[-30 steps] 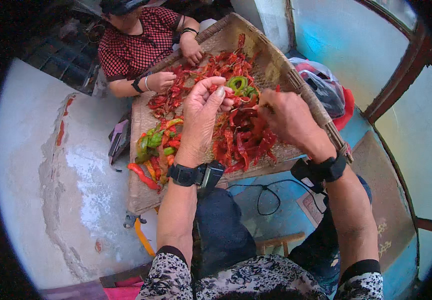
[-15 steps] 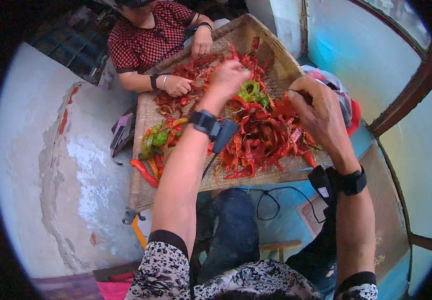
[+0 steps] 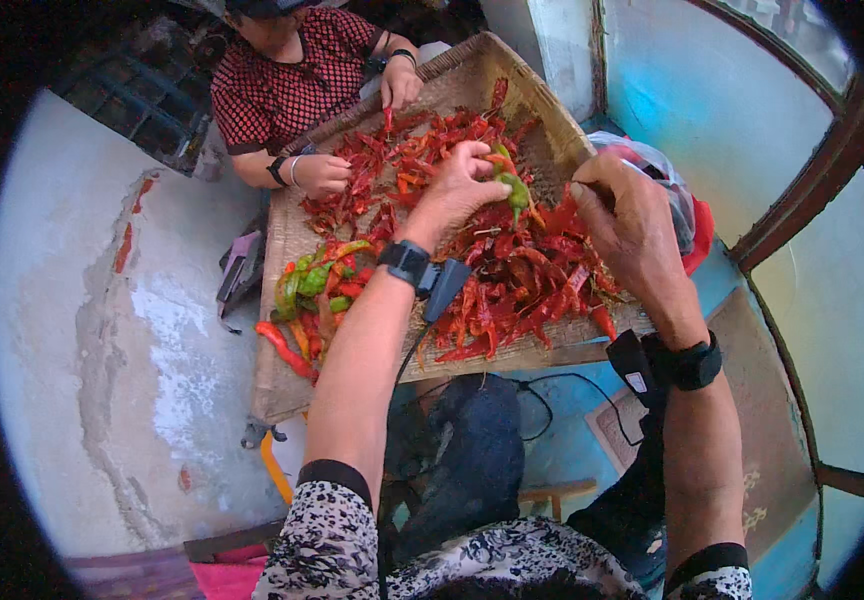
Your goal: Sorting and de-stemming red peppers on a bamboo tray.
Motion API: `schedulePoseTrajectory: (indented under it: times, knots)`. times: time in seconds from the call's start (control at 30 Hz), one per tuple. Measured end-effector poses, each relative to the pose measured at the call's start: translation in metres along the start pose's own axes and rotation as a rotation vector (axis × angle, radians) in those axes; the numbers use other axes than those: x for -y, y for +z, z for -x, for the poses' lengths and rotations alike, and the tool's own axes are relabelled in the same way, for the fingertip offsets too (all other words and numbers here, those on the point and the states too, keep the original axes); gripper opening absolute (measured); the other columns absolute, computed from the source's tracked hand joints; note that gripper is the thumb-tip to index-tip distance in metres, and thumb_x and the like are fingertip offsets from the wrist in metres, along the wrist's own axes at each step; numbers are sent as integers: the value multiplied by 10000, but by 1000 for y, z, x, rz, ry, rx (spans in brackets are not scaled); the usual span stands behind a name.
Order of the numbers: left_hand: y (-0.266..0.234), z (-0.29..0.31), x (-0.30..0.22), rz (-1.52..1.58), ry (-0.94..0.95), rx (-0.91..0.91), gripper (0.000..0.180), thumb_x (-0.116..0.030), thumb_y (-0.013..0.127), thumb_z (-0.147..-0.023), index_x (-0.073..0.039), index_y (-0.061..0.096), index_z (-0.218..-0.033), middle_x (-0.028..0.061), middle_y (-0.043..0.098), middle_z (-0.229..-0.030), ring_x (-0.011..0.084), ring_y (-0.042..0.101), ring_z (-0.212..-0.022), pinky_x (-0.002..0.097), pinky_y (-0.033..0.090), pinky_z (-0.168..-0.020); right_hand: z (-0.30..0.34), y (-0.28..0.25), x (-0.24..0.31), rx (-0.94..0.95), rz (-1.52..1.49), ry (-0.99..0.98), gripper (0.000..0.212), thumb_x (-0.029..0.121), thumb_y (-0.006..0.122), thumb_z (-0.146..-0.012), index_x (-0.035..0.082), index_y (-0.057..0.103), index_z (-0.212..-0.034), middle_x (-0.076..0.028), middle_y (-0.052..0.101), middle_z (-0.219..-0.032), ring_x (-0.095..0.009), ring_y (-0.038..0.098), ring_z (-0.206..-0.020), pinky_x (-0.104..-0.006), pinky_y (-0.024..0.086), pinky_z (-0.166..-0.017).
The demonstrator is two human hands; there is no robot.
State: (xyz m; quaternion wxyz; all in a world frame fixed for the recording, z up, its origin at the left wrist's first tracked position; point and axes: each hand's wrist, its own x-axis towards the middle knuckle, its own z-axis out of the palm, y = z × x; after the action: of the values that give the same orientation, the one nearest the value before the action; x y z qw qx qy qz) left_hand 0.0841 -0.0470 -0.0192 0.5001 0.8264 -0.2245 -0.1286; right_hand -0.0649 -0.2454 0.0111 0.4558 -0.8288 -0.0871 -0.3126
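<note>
A shallow woven basket (image 3: 282,385) lies before me, spread with wrinkled red chili peppers (image 3: 512,285). Over its middle my left hand (image 3: 455,195) has thumb and fingers closed around a green chili pepper (image 3: 518,192), whose tip points down. My right hand (image 3: 632,215) is at the right rim, thumb and forefinger pinched together; whatever they hold is hidden. Several green chili peppers (image 3: 314,280) and orange-red ones are heaped at the left side. A long red chili pepper (image 3: 287,348) lies by the near left edge.
Across the basket sits a person in a red-and-black patterned top (image 3: 282,80), with one hand (image 3: 401,84) at a red chili and the other hand (image 3: 322,174) near the pile. A plastic bag (image 3: 667,185) stands right of the basket. A cable (image 3: 542,400) hangs by my knees.
My left hand has turned and settled on the green chili pepper, its fingers now clear of blur. The other person's hands have shifted slightly. My right hand keeps its pinch.
</note>
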Motion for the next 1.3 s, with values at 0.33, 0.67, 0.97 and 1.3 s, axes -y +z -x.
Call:
schedulePoseTrajectory:
  times: [0.33,0.67,0.97,1.3]
  knots:
    - [-32,36,-24,358,40,-136,330,-143,571,-923,-11,486,-1213,92,608,-1114,166,613,-1006,296,496,-904,2,11,-3,32,29,-40,68,61,607,-823,10,578,-856,-235,608,-775,-422,610,-746,-457,479,-638]
    - [2,59,-39,643,-74,-165,245,-104,507,-967,-34,498,-1202,53,608,-1085,154,615,-962,312,530,-823,9,31,3,35,-8,-72,126,62,614,-819,40,572,-935,-220,610,-850,-415,597,-812,-468,479,-706]
    - [20,86,-25,565,54,-90,235,-118,488,-978,-70,588,-1185,-5,637,-1021,81,614,-878,229,513,-755,13,64,5,1,-103,-15,358,32,667,-769,36,585,-1118,-202,650,-929,-363,646,-849,-407,510,-766]
    - [-9,156,-13,667,-12,-287,237,-163,471,-996,-44,543,-1187,41,627,-1061,111,613,-935,255,517,-776,5,74,13,-35,-83,42,280,23,626,-824,49,582,-1099,-95,617,-1002,-206,584,-911,-333,466,-841]
